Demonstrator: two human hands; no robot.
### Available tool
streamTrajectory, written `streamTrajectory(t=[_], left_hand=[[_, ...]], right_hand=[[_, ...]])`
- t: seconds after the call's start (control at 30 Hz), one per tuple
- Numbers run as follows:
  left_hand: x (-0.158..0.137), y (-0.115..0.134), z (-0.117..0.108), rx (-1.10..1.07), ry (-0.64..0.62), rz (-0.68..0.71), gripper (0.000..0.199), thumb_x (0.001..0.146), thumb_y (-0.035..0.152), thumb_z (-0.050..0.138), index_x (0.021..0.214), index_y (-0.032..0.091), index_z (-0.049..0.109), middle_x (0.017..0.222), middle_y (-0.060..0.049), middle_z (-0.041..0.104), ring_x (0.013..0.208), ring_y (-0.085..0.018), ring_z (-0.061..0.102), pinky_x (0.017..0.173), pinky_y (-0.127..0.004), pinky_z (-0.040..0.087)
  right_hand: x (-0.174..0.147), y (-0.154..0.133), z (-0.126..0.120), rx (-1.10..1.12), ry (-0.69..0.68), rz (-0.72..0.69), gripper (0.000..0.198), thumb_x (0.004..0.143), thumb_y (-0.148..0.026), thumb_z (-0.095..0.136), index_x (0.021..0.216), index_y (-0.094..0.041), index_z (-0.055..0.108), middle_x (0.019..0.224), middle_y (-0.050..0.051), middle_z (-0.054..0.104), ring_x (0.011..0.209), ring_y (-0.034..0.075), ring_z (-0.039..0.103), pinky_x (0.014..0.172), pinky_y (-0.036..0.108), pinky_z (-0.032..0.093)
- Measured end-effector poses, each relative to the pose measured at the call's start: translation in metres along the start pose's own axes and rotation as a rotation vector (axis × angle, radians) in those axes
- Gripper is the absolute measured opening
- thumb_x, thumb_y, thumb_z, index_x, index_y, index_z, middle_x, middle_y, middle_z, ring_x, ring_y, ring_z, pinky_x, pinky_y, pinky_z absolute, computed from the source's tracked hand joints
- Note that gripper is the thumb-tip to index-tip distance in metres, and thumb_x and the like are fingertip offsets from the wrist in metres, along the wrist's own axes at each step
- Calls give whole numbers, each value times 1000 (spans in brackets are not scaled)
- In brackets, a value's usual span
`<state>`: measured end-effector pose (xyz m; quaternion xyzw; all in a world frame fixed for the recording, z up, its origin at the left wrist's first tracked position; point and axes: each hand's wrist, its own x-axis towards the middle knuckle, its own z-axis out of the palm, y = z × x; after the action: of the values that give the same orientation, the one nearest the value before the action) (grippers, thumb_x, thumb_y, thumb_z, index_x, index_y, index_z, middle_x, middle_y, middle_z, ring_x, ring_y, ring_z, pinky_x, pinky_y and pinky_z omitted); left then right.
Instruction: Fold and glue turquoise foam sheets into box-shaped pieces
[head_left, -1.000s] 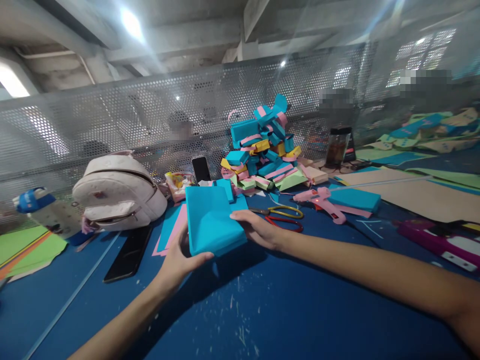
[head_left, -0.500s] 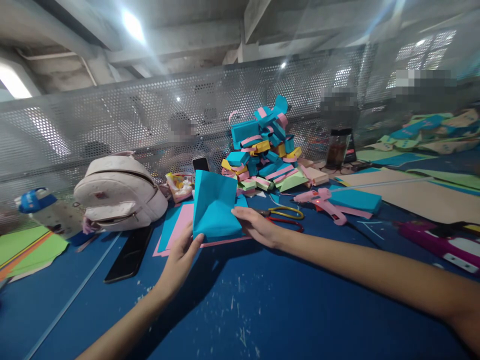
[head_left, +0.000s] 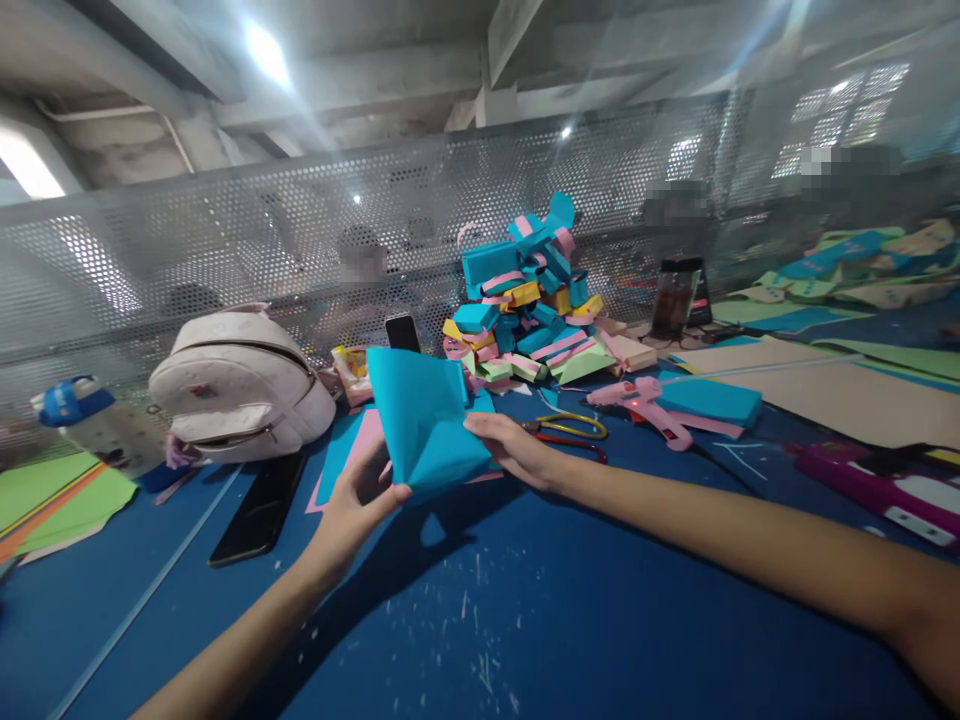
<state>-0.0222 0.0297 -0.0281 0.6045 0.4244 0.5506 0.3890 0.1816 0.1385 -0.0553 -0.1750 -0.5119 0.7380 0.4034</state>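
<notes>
A folded blue paper piece, shaped like an open bag, is held up above the blue table. My left hand grips its lower left corner, with the thumb in front and the other fingers partly behind the paper. On the right side, my right hand pinches the paper's edge, and its fingertips are partly hidden. Beneath and behind the piece lie pink and blue paper sheets. Scissors with yellow and red handles rest just beyond my right hand.
A pile of folded paper pieces stands before the perforated metal screen. To the right are a pink glue gun, a purple tool and a dark jar. A white backpack, a black phone and a bottle are on the left.
The blue paper piece has tilted, its top edge shifting left and its lower corner coming nearer. My left hand has moved slightly down with it; my right hand has stayed almost in place.
</notes>
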Motion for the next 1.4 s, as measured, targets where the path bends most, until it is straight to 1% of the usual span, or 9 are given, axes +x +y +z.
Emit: streamTrajectory(t=[0.2, 0.37, 0.5, 0.77, 0.93, 1.0, 1.13, 1.23, 1.4], left_hand=[[3, -1, 1, 140, -183, 29, 50, 75, 26, 74, 123, 22, 60, 118, -11, 67, 103, -28, 65, 85, -41, 54], [2, -4, -7, 295, -124, 55, 44, 73, 23, 73, 116, 18, 64, 103, -8, 70, 85, -22, 65, 79, -38, 55], [4, 1, -12, 477, -88, 82, 45, 82, 29, 64, 125, 17, 57, 102, -7, 67, 78, -17, 64, 75, -33, 54], [5, 15, -11, 655, -173, 167, 44, 91, 29, 54, 134, 23, 47, 83, -1, 59, 72, -14, 57, 70, -27, 47], [5, 17, -14, 719, -75, 190, 45, 89, 31, 56, 134, 26, 48, 93, -3, 63, 82, -16, 60, 75, -29, 48], [6, 17, -16, 718, -46, 167, 45, 89, 32, 56, 133, 26, 48, 95, -4, 62, 82, -17, 60, 74, -30, 49], [9, 17, -18, 626, -40, 107, 45, 89, 31, 56, 133, 26, 48, 94, -3, 60, 76, -15, 58, 72, -30, 49], [11, 16, -17, 538, -69, 71, 48, 87, 31, 59, 133, 25, 47, 94, -3, 58, 77, -15, 57, 72, -29, 49], [13, 12, -16, 481, -125, 62, 52, 86, 32, 61, 135, 23, 44, 86, -1, 55, 76, -15, 55, 70, -29, 49]], right_hand=[[8, 8, -12, -55, 91, -90, 22, 70, -30, 72, 87, -20, 61, 80, -1, 57, 77, 14, 52, 72, 26, 41], [8, -3, -10, -119, 62, -200, 40, 72, -31, 72, 109, -24, 61, 112, 3, 62, 105, 21, 54, 91, 33, 41], [6, -23, -7, -406, 55, -405, 49, 74, -42, 70, 118, -24, 56, 123, 7, 59, 114, 27, 51, 100, 42, 37], [-4, -46, 3, -763, -169, -573, 71, 73, -44, 74, 132, -22, 42, 126, 11, 56, 109, 27, 56, 93, 41, 48], [-10, -56, 11, -900, 110, -899, 94, 70, -41, 80, 143, -27, 22, 144, 13, 35, 129, 30, 40, 100, 46, 42], [-11, -64, 12, -1019, 155, -986, 80, 71, -39, 80, 136, -28, 35, 141, 11, 39, 130, 29, 38, 104, 47, 37], [-14, -75, 12, -1309, -32, -923, 17, 80, -34, 73, 89, -24, 63, 105, 3, 64, 110, 23, 54, 99, 41, 37], [-16, -74, 13, -1459, -77, -896, 18, 81, -37, 72, 89, -22, 64, 108, 4, 65, 110, 23, 53, 95, 40, 37], [-21, -61, 19, -1772, -198, -1052, 25, 85, -32, 67, 109, -24, 64, 129, 4, 58, 128, 26, 41, 103, 45, 27]])
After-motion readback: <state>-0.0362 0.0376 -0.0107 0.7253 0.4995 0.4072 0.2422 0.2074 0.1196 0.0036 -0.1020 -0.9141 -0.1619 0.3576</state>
